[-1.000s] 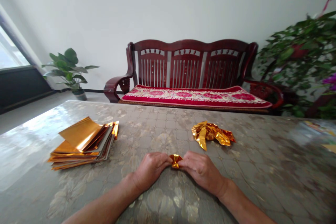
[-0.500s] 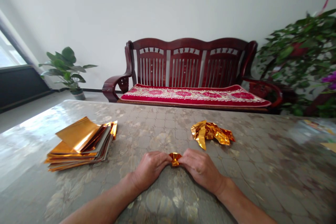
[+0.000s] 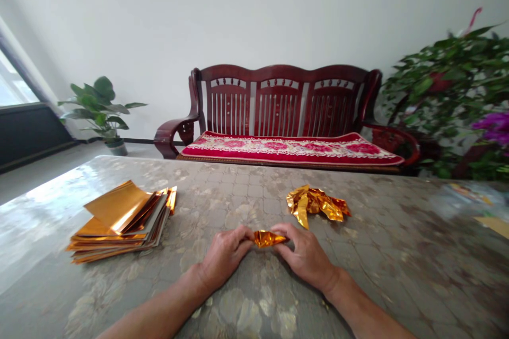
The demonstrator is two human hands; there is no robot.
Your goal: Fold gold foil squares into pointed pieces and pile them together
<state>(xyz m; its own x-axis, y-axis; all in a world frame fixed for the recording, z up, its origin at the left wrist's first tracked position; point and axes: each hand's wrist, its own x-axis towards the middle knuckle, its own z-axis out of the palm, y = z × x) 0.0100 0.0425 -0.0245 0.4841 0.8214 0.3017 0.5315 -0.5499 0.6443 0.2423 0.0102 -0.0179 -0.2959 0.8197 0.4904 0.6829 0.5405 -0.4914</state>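
A small folded piece of gold foil paper [image 3: 267,238] is pinched between both my hands just above the table [image 3: 397,254]. My left hand [image 3: 223,255] grips its left end with closed fingers. Its right end is held by the curled fingers of my right hand [image 3: 305,255]. A stack of flat gold foil sheets [image 3: 121,220] lies to the left of my hands. Folded gold foil pieces [image 3: 317,204] lie in a small heap just beyond my right hand.
A dark red wooden bench [image 3: 286,116] with a red patterned cushion stands behind the table. A potted plant [image 3: 101,111] is on the floor at the left. A large leafy plant [image 3: 457,95] fills the right side. Some paper [image 3: 495,224] lies at the table's right edge.
My hands have drawn slightly apart, so more of the gold piece shows between them, stretched longer. The view has shifted a little downward and to the right.
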